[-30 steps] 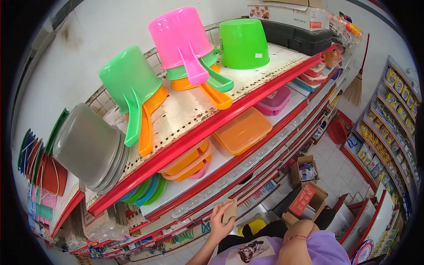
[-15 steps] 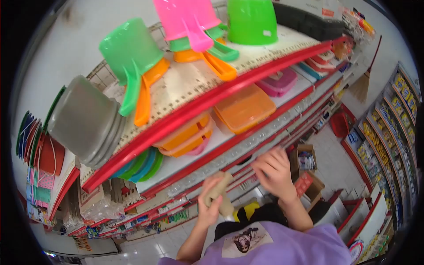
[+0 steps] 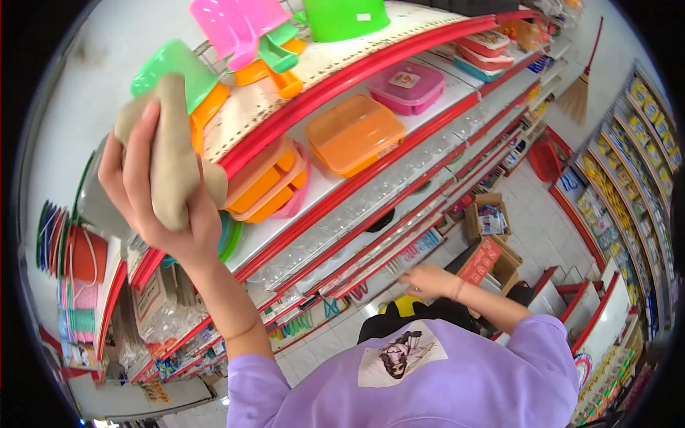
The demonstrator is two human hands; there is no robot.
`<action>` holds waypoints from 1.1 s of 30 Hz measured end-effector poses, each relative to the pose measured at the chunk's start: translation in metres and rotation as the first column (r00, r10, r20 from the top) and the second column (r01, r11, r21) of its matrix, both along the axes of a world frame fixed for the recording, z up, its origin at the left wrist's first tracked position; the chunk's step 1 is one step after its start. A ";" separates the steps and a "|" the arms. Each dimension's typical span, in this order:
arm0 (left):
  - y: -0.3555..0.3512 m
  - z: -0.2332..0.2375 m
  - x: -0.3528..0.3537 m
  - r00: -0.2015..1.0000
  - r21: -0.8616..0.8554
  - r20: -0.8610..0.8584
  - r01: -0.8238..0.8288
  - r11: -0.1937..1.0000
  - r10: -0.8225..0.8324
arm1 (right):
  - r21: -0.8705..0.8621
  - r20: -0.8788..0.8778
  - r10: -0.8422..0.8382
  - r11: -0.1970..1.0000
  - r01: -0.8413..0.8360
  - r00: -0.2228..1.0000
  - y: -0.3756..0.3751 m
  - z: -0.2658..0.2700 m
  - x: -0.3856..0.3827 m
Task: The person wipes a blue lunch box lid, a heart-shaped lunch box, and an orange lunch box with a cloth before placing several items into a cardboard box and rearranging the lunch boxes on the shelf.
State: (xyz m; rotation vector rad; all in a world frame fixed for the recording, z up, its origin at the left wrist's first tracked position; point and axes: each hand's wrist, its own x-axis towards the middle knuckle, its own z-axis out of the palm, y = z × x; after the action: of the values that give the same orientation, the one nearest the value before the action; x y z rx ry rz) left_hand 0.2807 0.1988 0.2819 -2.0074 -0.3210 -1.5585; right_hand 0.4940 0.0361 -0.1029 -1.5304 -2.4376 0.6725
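Note:
My left hand (image 3: 153, 192) is raised at the left, its fingers wrapped round a folded beige cloth (image 3: 175, 157). The cloth is in front of the grey containers (image 3: 96, 192) and the green dipper (image 3: 178, 68) near the end of the top shelf (image 3: 321, 68). Lower down, near the centre, my right hand (image 3: 428, 280) is beside the lower shelves with its fingers apart and nothing visible in them. Orange lunch boxes (image 3: 355, 135) and a pink box (image 3: 407, 87) sit on the second shelf.
Pink dippers (image 3: 239, 28) and a bright green container (image 3: 346, 18) stand on the top shelf. Cardboard boxes (image 3: 489, 214) are on the floor at the right. A broom (image 3: 576, 96) leans by the wall, and stocked shelves (image 3: 621, 185) line the far right.
My left hand has moved up and left with the cloth, from the middle to the top shelf's end. My right hand has dropped lower. The view has shifted somewhat.

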 end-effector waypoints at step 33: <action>-0.017 -0.068 0.020 0.685 -0.428 -0.704 -0.619 0.658 0.187 | 0.516 -0.632 0.774 0.388 -0.764 -0.034 -0.036 0.269 -0.009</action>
State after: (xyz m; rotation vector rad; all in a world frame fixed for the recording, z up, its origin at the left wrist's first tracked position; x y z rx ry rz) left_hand 0.3003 0.1821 0.2137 -2.5492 -1.1005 -0.4262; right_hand 0.4851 -0.0002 0.1661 0.5275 -2.1422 1.1590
